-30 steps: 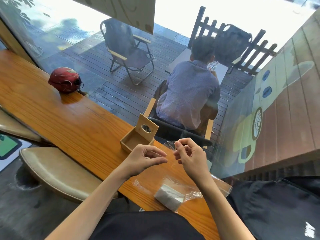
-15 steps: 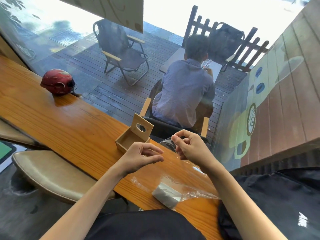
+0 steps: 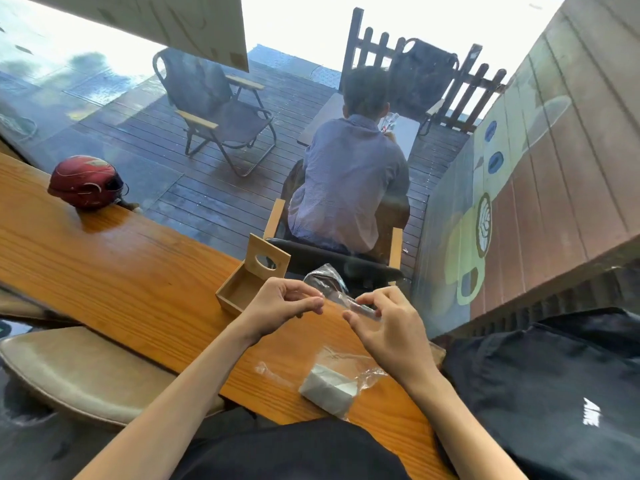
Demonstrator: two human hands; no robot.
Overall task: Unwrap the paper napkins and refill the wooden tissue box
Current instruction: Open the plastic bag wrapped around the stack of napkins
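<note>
Blown-out daylight, window glare, fisheye edges

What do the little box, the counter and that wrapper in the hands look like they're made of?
Box: pale unfinished-looking wood, matte, faint grain.
Counter: orange wood, probably varnished; it reflects light.
Wrapper: thin clear plastic film, crinkled and shiny.

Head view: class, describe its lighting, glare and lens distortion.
Head view: daylight blows the sky out to white; glare shines on the wooden counter below the red helmet; the wide lens bows the counter edge and tilts the painted wall; reflections haze the window; the clear wrapper between the hands is hard to trace.
</note>
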